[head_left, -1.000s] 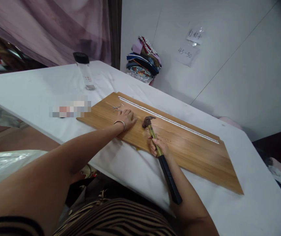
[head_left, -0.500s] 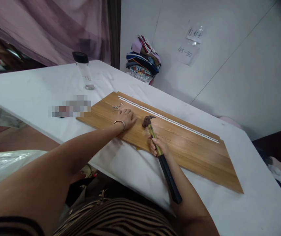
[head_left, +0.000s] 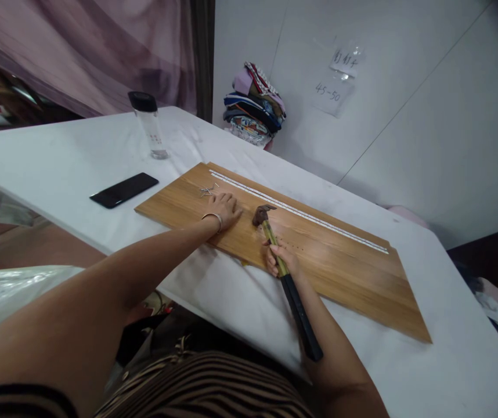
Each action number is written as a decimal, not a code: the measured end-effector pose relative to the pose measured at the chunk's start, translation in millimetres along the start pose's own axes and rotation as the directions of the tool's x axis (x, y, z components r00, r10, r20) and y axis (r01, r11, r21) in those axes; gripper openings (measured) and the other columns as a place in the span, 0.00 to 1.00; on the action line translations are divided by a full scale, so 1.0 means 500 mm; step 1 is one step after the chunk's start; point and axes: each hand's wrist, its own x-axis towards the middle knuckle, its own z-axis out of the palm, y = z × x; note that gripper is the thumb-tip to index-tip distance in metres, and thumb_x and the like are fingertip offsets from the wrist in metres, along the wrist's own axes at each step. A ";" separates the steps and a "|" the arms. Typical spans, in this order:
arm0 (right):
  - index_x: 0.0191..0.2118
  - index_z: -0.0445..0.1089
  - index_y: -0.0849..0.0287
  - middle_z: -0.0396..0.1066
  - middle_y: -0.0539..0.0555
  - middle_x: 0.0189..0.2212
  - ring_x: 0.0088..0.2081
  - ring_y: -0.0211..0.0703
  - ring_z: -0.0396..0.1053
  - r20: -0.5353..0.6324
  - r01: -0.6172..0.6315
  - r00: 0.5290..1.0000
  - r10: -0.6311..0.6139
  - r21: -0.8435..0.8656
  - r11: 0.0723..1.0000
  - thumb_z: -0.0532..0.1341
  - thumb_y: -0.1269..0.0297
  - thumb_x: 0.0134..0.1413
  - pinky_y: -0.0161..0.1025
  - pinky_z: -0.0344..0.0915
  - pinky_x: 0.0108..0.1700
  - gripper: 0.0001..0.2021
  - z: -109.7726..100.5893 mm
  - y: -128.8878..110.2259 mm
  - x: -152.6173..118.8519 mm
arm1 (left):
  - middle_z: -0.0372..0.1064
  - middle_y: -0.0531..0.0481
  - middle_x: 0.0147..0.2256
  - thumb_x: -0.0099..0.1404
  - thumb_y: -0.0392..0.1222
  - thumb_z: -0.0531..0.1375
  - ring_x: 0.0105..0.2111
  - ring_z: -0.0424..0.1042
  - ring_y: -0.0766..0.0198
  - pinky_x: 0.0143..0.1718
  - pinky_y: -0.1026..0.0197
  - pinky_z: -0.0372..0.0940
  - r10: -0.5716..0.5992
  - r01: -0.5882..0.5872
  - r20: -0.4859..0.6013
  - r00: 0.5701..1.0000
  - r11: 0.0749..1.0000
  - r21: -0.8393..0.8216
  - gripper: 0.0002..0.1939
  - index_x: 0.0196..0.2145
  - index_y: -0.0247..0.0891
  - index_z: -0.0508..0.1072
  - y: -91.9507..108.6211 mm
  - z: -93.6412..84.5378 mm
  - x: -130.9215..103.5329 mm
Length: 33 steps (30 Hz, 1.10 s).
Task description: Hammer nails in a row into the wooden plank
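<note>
My left hand (head_left: 224, 210) lies palm down on a brown wooden board (head_left: 345, 270), fingers stretched out. A small pile of thin metal nails (head_left: 208, 190) lies just beyond its fingers. My right hand (head_left: 281, 259) is wrapped round the yellow part of the handle of a claw hammer (head_left: 293, 299). The rusty hammer head is over the board, to the right of my left hand, and the black grip points back along my right forearm. Small dark dots mark the board near the right hand. Two white marked strips (head_left: 301, 215) run along its far side.
The board rests on a white-covered table (head_left: 410, 278). Left of it lie a black phone (head_left: 125, 190) and a clear bottle (head_left: 151, 130) with a black lid. Folded cloths (head_left: 255, 107) are stacked by the far wall. A plastic bag (head_left: 18, 293) is at lower left.
</note>
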 end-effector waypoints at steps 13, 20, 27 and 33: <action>0.43 0.69 0.57 0.62 0.38 0.15 0.11 0.32 0.55 0.040 0.015 0.999 -0.016 0.036 0.999 0.71 0.47 0.51 0.31 0.55 0.13 0.22 -0.009 0.008 0.005 | 0.68 0.36 0.66 0.75 0.54 0.50 0.68 0.62 0.44 0.66 0.41 0.55 -0.006 0.006 -0.002 1.000 1.000 -0.001 0.25 0.57 0.39 0.76 0.002 -0.002 -0.002; 0.42 0.69 0.58 0.62 0.39 0.15 0.10 0.32 0.56 0.057 0.024 0.998 -0.027 0.061 0.998 0.72 0.48 0.50 0.30 0.54 0.12 0.22 -0.003 0.003 0.004 | 0.67 0.35 0.67 0.75 0.54 0.50 0.68 0.62 0.43 0.67 0.40 0.54 0.002 -0.002 -0.003 1.000 1.000 0.007 0.26 0.58 0.37 0.76 -0.001 0.004 0.001; 0.42 0.70 0.58 0.64 0.39 0.15 0.10 0.32 0.56 0.038 0.016 0.999 -0.018 0.053 0.998 0.72 0.46 0.49 0.30 0.54 0.12 0.23 -0.004 0.002 0.005 | 0.67 0.36 0.68 0.75 0.54 0.50 0.69 0.61 0.44 0.67 0.40 0.54 -0.009 0.009 -0.003 1.000 1.000 0.008 0.26 0.58 0.37 0.76 0.001 0.001 0.000; 0.42 0.70 0.58 0.63 0.39 0.15 0.11 0.32 0.56 0.067 0.037 0.997 -0.041 0.062 0.997 0.71 0.48 0.52 0.30 0.54 0.12 0.21 -0.008 0.005 0.006 | 0.67 0.35 0.67 0.75 0.54 0.50 0.69 0.61 0.43 0.67 0.41 0.54 -0.005 0.005 -0.004 1.000 1.000 0.014 0.26 0.58 0.36 0.76 0.001 0.000 0.001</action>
